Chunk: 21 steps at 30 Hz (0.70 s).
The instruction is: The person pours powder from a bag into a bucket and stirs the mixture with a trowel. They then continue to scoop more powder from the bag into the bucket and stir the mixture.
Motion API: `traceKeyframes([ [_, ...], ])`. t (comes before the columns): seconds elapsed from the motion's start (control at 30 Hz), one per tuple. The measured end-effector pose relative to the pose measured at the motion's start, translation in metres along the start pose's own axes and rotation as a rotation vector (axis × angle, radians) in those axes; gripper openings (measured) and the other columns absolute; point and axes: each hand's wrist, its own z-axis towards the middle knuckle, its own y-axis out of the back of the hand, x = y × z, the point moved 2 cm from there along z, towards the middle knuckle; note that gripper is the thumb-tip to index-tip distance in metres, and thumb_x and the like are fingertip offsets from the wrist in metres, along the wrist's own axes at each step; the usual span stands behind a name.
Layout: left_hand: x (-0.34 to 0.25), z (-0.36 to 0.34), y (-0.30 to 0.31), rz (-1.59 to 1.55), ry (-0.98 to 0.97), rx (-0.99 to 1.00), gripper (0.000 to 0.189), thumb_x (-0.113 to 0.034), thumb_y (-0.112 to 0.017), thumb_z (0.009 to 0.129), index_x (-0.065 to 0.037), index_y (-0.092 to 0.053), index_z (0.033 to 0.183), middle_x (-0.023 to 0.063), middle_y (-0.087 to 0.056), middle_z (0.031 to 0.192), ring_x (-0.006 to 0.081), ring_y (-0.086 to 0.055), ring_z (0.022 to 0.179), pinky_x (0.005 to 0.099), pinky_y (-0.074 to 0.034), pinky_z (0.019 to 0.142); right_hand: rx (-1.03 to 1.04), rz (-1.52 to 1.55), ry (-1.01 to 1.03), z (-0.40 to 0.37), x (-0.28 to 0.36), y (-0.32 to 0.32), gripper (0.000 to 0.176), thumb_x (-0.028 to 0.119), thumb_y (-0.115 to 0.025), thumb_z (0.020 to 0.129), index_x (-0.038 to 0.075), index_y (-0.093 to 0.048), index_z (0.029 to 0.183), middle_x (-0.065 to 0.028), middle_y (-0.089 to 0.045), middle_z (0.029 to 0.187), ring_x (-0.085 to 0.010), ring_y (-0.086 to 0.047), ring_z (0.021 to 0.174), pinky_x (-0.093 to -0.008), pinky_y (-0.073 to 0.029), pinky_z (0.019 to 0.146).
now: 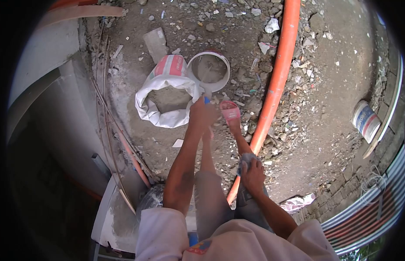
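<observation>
My left hand (pixel 201 114) stretches forward, closed on a blue-handled trowel (pixel 207 92) whose grey end points at the gap between a sack and a bucket. The white sack (pixel 147 114), its rim rolled down, stands open with grey powder (pixel 170 99) inside. Touching its right side is a round white bucket (pixel 226 78) holding grey material (pixel 207 69). My right hand (pixel 254 176) rests on my right knee, over a greyish patch of cloth, fingers laid out and no tool in them. Part of the left hand is blurred.
A thick orange pipe (pixel 281 80) runs past my right leg. Rubble (pixel 294 95) covers the ground around it. Thin rods (pixel 107 108) lie along the wall at left. A flat grey slab (pixel 155 45) lies behind the sack. Another bucket (pixel 366 121) lies tipped at far right, near corrugated sheets (pixel 372 209).
</observation>
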Motion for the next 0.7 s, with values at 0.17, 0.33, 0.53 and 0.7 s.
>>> traceKeyframes([
  [0.17, 0.032, -0.04, 0.019, -0.164, -0.037, -0.185, 0.027, -0.023, -0.059, 0.084, -0.001, -0.059, 0.1, 0.0219, -0.064, 0.085, 0.0386, -0.063, 0.081, 0.0444, -0.048, 0.072, -0.043, -0.044, 0.012, 0.002, -0.007, -0.011, 0.048, 0.044, -0.046, 0.092, 0.002, -0.047, 0.117, -0.0239, -0.05, 0.119, -0.0436, -0.048, 0.111, -0.0581, -0.042, 0.087],
  [0.33, 0.087, -0.081, 0.037, -0.282, 0.17, -0.225, 0.025, -0.021, -0.059, 0.085, 0.0, -0.055, 0.097, 0.0208, -0.063, 0.078, 0.037, -0.061, 0.072, 0.0426, -0.047, 0.069, -0.041, -0.031, 0.018, -0.007, 0.009, -0.014, 0.05, 0.044, -0.046, 0.092, 0.001, -0.047, 0.117, -0.0241, -0.05, 0.12, -0.0435, -0.048, 0.112, -0.0584, -0.042, 0.087],
  [0.53, 0.171, -0.102, 0.04, -0.081, 0.095, -0.348, 0.022, -0.019, -0.058, 0.087, 0.001, -0.052, 0.095, 0.017, -0.06, 0.07, 0.0315, -0.062, 0.063, 0.0417, -0.046, 0.06, -0.052, -0.031, -0.016, -0.011, 0.005, -0.045, 0.054, 0.045, -0.045, 0.091, 0.001, -0.046, 0.121, -0.0229, -0.049, 0.123, -0.0434, -0.047, 0.113, -0.0575, -0.041, 0.088],
  [0.7, 0.198, -0.056, 0.071, 0.222, 0.133, -0.094, 0.03, -0.016, -0.054, 0.086, 0.005, -0.05, 0.107, 0.0266, -0.063, 0.09, 0.0444, -0.061, 0.086, 0.0514, -0.047, 0.078, -0.11, -0.125, -0.006, -0.02, 0.016, -0.058, 0.054, 0.045, -0.046, 0.091, 0.001, -0.046, 0.123, -0.023, -0.048, 0.123, -0.0429, -0.047, 0.112, -0.0562, -0.041, 0.089],
])
